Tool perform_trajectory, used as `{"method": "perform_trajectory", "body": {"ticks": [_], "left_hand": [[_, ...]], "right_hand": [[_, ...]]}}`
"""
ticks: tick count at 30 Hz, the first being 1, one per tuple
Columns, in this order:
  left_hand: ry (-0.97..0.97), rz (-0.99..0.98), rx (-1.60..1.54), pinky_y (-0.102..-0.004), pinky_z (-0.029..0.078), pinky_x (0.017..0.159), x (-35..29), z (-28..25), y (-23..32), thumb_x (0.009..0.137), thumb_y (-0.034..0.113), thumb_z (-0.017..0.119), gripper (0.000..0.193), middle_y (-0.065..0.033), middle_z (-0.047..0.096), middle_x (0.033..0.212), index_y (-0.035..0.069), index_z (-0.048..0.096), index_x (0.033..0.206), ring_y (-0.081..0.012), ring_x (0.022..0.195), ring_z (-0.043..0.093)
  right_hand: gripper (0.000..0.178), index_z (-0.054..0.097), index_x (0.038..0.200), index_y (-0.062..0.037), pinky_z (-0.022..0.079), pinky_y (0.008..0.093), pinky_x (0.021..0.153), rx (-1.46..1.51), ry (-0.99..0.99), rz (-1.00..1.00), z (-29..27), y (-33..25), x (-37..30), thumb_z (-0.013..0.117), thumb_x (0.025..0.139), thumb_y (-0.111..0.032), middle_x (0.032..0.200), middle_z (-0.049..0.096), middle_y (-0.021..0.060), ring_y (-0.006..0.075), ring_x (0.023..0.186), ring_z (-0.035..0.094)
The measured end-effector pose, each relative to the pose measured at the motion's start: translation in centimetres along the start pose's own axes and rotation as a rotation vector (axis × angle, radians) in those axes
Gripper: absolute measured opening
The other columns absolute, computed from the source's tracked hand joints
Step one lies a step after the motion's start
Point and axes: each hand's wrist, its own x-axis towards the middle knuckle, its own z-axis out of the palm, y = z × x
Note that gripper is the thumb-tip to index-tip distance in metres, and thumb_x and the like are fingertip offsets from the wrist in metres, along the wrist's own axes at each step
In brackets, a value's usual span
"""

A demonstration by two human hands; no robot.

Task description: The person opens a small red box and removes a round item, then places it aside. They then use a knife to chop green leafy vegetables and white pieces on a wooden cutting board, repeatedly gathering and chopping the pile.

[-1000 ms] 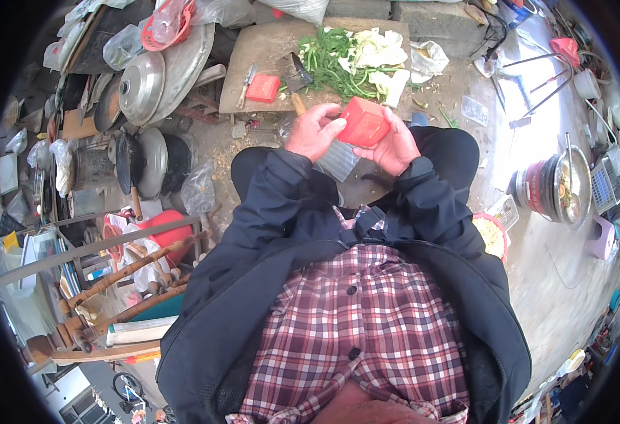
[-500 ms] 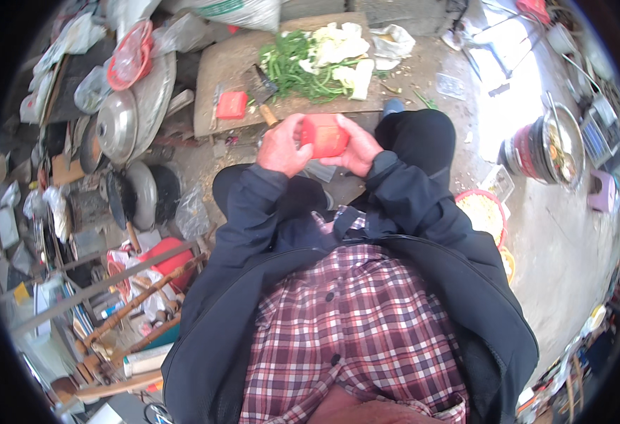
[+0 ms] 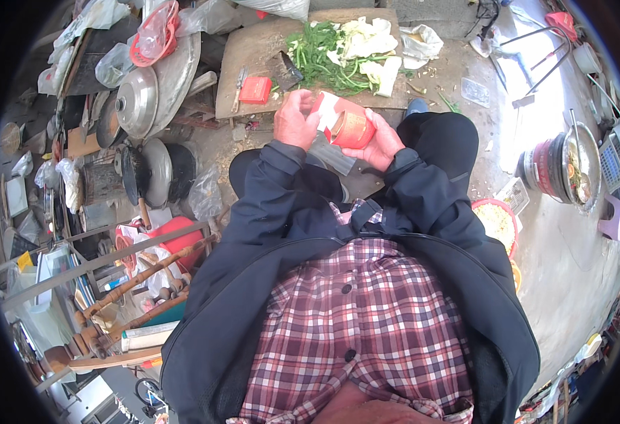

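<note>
My right hand (image 3: 379, 145) is closed round a small red box (image 3: 358, 133) held above my knees. The side of the box toward me is brownish and rounded; I cannot make out what that part is. A red flap with a white inside (image 3: 328, 107) stands out on its left. My left hand (image 3: 296, 120) is closed at that flap's edge, fingers curled. Just beyond, on a wooden board (image 3: 236, 49), lie a second red box (image 3: 255, 90), a narrow knife (image 3: 239, 90) and a dark cleaver blade (image 3: 291, 68), partly hidden by my left hand.
Green leafy vegetables (image 3: 320, 56) and pale cabbage leaves (image 3: 368, 39) cover the board's far part, beside a white bag (image 3: 421, 44). To the right stand a pot with a ladle (image 3: 575, 166) and a red-rimmed basket of pale bits (image 3: 497, 225). Pans and lids (image 3: 138, 102) crowd the left.
The red box has been turned and opened out, so its white-lined flap and brownish part now show. My left hand has shifted from the box's side to the flap.
</note>
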Motion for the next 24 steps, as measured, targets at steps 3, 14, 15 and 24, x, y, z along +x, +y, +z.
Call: {"method": "perform_trajectory", "body": {"ticks": [3,14,15,24], "left_hand": [[0.119,0.193,0.367,-0.0404,0.049,0.070,0.4,-0.2,0.5,0.075,0.012,0.063,0.012,-0.0117,0.058,0.082,0.010,0.061,0.087,-0.0322,0.079,0.060],[-0.269,0.178,0.399,-0.0407,0.050,0.070,-0.4,1.6,0.9,0.080,0.014,0.060,0.013,-0.0141,0.064,0.087,0.009,0.066,0.090,-0.0330,0.079,0.062],[-0.367,0.101,0.325,-0.0409,0.051,0.072,-0.5,1.5,0.7,0.080,0.014,0.061,0.017,-0.0157,0.064,0.089,0.008,0.065,0.095,-0.0342,0.081,0.062],[-0.634,-0.145,-0.111,-0.0335,0.048,0.088,0.1,-1.1,2.0,0.079,0.004,0.068,0.043,-0.0095,0.065,0.111,0.002,0.058,0.121,-0.0188,0.103,0.061]], "right_hand": [[0.049,0.040,0.135,-0.0130,0.051,0.0465,0.084,0.024,-0.023,-0.003,-0.3,0.1,0.3,0.037,0.098,-0.045,0.130,0.052,0.0103,0.0290,0.111,0.055],[0.047,0.040,0.134,-0.0100,0.051,0.0440,0.084,0.026,-0.002,-0.096,-0.3,0.3,0.5,0.038,0.098,-0.040,0.127,0.054,0.0127,0.0295,0.110,0.057],[0.046,0.041,0.134,-0.0096,0.051,0.0438,0.084,0.004,0.011,-0.114,-0.2,0.3,0.5,0.038,0.098,-0.040,0.126,0.054,0.0127,0.0293,0.110,0.057],[0.041,0.047,0.126,-0.0034,0.055,0.0429,0.080,-0.091,-0.017,-0.300,0.8,0.4,0.5,0.048,0.095,-0.029,0.116,0.058,0.0140,0.0272,0.101,0.061]]}}
